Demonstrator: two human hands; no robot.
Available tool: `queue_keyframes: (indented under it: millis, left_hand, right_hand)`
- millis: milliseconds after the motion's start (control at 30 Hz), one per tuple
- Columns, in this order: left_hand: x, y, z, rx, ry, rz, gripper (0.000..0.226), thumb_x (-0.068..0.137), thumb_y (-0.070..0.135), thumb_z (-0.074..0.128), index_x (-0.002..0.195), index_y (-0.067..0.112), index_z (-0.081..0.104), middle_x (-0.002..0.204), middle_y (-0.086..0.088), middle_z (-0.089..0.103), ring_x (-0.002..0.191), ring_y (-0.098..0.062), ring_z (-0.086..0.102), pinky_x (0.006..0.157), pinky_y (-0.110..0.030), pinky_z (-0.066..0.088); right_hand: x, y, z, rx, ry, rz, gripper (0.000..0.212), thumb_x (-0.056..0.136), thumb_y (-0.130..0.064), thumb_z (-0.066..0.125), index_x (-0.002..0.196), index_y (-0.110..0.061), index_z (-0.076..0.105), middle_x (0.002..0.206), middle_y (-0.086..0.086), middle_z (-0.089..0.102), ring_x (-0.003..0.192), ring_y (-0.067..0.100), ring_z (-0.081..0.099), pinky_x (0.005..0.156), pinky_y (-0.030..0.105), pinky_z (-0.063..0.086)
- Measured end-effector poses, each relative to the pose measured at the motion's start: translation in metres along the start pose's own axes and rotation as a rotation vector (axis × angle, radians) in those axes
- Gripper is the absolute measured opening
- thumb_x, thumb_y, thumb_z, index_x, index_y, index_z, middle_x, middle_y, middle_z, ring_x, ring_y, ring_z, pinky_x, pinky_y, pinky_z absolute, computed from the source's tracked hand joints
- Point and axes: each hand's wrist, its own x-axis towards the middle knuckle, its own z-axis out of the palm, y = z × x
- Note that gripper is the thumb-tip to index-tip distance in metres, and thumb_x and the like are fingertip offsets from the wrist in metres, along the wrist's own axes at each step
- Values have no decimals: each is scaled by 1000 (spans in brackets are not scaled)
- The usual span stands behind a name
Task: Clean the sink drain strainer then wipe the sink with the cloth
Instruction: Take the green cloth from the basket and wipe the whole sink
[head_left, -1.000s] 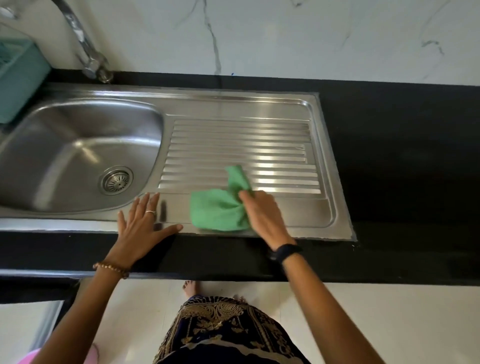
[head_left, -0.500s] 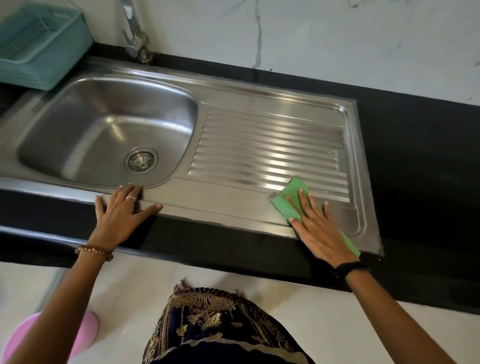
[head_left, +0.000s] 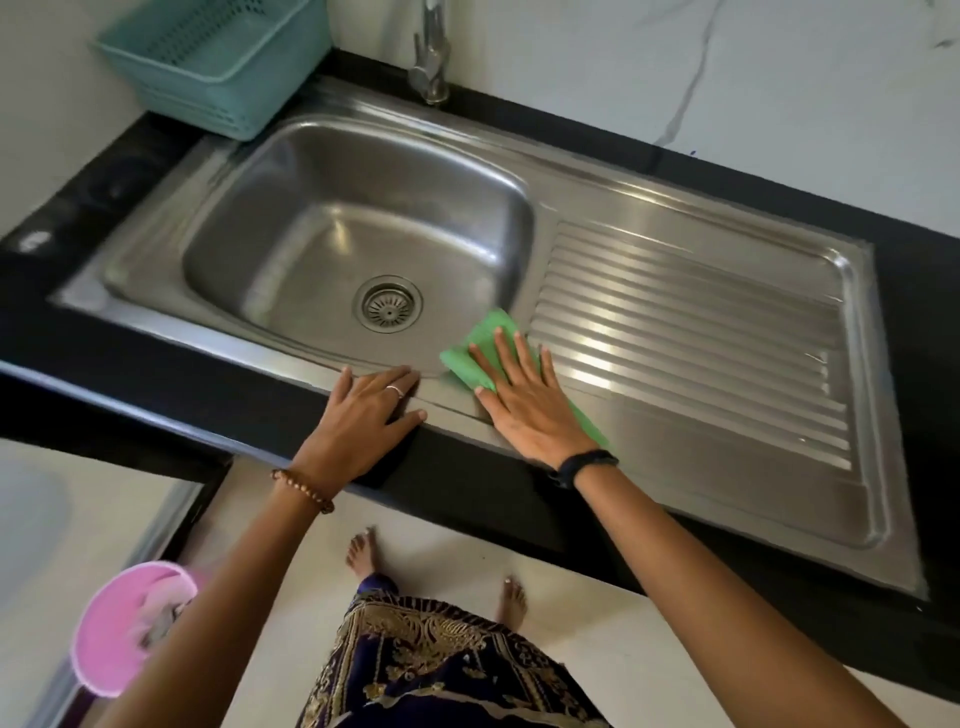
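No legible text — none anywhere

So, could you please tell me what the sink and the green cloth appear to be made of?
The silver sink looks like brushed stainless steel: grey metallic sheen, streaky reflections. The green cloth appears to be soft fabric, possibly microfibre: matte and lying flat under the right hand.

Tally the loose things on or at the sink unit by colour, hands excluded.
Green: 1, the cloth under the flat right hand
Teal: 1, the basket at the back left corner
Steel: 1, the drain strainer seated in the basin
Total: 3
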Motion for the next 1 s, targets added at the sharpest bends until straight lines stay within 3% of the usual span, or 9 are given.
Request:
queue_keyframes:
  millis: [200,367,600,733,867,1000]
  left_hand:
    - [-3,-70,-33,6,38,-13,56,90,44,46,140,21,35,150,-3,32,141,-21,21,117,-49,3]
    - [3,-127,-56,-28,-13,-22,49,93,43,40,137,22,40,150,-3,32,143,-20,16,115,-51,-5]
    - [13,-142,-66,-64,20,3,37,97,23,36,132,20,46,133,-5,54,128,-20,43,115,-47,2]
    - [25,-157,-82,-67,24,-20,36,95,16,38,130,16,49,133,-5,54,129,-19,43,115,-47,1]
    - [22,-182,-91,-84,6,-67,33,97,21,37,126,16,53,136,-4,51,133,-18,37,114,-46,4]
    - [25,-183,-92,-97,-2,-66,31,97,23,37,119,16,57,127,-2,56,126,-19,43,114,-50,5]
  right_hand:
    - [11,-19,3,-71,-9,-76,51,100,-35,20,137,-30,-16,158,-3,-5,146,19,-10,118,44,-11]
    - [-12,-19,-6,50,-119,-201,52,100,-34,22,138,-48,-11,155,-17,-7,144,7,-12,117,34,-16]
    - [5,-60,-11,72,-242,-294,50,99,-41,21,140,-52,-6,154,-22,-9,143,1,-16,118,35,-13]
    - [59,-114,-11,188,-233,-355,50,100,-33,27,143,-44,3,153,-21,-1,144,3,-2,119,35,-7]
    - [95,-153,-7,298,-231,-376,50,100,-29,30,146,-39,11,156,-15,10,144,4,7,120,37,1]
    - [88,-146,-11,419,-200,-324,52,100,-26,33,144,-44,12,154,-12,21,141,-4,12,117,23,-1]
